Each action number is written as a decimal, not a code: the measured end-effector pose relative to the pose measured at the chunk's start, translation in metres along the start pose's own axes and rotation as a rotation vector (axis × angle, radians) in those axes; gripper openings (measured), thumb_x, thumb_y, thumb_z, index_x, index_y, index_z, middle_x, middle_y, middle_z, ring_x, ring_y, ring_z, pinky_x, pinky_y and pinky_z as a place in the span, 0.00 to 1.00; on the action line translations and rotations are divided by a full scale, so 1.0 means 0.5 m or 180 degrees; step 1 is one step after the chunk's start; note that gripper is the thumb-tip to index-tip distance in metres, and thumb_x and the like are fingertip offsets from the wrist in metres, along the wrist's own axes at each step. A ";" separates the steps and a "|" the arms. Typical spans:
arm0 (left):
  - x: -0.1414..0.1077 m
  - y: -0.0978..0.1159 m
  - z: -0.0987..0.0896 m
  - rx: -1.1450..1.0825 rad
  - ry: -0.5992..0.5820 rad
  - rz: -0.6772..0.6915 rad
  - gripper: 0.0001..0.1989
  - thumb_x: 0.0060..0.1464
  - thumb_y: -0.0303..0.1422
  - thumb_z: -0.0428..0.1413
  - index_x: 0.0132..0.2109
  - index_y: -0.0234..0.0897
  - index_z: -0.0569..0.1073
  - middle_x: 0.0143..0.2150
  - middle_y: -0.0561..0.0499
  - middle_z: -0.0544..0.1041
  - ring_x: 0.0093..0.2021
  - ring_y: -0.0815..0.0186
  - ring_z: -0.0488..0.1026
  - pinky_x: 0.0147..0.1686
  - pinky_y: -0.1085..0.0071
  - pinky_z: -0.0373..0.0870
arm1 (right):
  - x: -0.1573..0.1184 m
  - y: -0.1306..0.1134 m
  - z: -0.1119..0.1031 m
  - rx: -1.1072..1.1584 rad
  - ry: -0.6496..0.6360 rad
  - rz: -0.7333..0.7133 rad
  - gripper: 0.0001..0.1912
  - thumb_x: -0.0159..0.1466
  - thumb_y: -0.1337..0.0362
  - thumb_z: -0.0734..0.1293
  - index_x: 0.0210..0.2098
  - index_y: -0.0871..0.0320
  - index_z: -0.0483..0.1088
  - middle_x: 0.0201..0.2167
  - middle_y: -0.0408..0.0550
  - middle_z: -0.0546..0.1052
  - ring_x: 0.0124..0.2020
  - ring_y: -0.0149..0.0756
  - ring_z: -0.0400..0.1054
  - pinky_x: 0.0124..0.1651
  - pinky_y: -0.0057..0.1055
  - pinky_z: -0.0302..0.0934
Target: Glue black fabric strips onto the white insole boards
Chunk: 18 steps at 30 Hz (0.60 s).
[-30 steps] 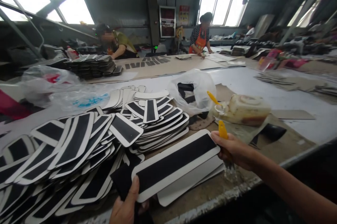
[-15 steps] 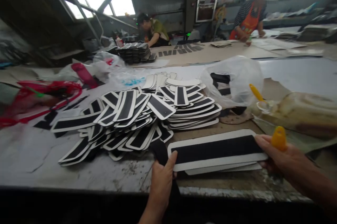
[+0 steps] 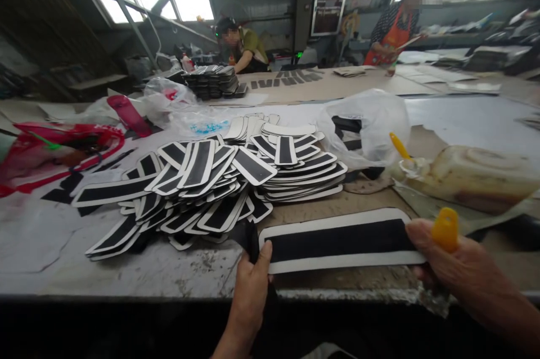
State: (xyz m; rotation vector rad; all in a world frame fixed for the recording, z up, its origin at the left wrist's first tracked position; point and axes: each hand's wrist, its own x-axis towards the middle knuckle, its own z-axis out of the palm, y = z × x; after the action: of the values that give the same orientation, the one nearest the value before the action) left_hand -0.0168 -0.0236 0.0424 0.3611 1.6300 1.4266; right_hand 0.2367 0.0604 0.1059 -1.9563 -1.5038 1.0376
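Note:
A long white panel with a black strip down its middle [image 3: 337, 242] is stretched between my two hands above the table's front edge. My left hand [image 3: 250, 286] pinches its left end, thumb on top, and dark strips [image 3: 252, 239] stick up from that grip. At the other end, my right hand [image 3: 458, 260] is closed on the panel's corner. The same hand also grips a yellow-handled tool [image 3: 446, 229], whose lower end looks pale and ragged. To the left lies a heap of similar black-and-white panels [image 3: 202, 190], beside a neater stack [image 3: 304, 182].
A stained plastic container [image 3: 476, 179] with another yellow handle [image 3: 400, 146] lies at right. Behind the stack is a clear plastic bag [image 3: 375, 122] with black pieces. A red bag [image 3: 59, 156] sits left. Two people [image 3: 244, 49] work across the table, one in an orange apron [image 3: 394, 41].
The second white piece that showed under the held panel is no longer visible there. A white edge now shows low at the bottom. The person in the apron now holds up a flat piece.

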 end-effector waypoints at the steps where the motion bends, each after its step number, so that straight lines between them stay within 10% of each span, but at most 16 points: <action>1: -0.001 0.002 0.000 -0.0018 0.0001 0.0011 0.19 0.49 0.40 0.59 0.45 0.31 0.71 0.24 0.53 0.73 0.22 0.70 0.66 0.19 0.76 0.62 | 0.005 0.009 0.001 0.0060 -0.0053 0.0086 0.28 0.47 0.36 0.63 0.33 0.54 0.66 0.10 0.41 0.67 0.13 0.35 0.62 0.18 0.31 0.58; 11: -0.008 0.004 0.013 -0.1099 -0.0132 -0.0970 0.14 0.42 0.36 0.64 0.32 0.37 0.69 0.17 0.61 0.64 0.14 0.76 0.58 0.13 0.80 0.54 | 0.047 0.035 0.033 0.2399 -0.1317 0.0770 0.18 0.55 0.53 0.71 0.26 0.57 0.61 0.13 0.32 0.59 0.10 0.17 0.48 0.11 0.14 0.44; 18: 0.045 0.016 -0.008 0.0205 0.0407 -0.0605 0.15 0.40 0.40 0.64 0.36 0.39 0.75 0.27 0.51 0.77 0.29 0.58 0.74 0.26 0.68 0.71 | 0.077 0.038 0.040 0.2514 -0.1416 0.0352 0.20 0.59 0.47 0.66 0.26 0.58 0.63 0.16 0.35 0.65 0.13 0.19 0.59 0.12 0.14 0.51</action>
State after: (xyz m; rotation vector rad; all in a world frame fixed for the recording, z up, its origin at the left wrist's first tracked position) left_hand -0.0346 -0.0077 0.0395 0.1489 1.7664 1.2781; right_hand 0.2369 0.0898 0.0686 -1.2977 -0.9325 1.8532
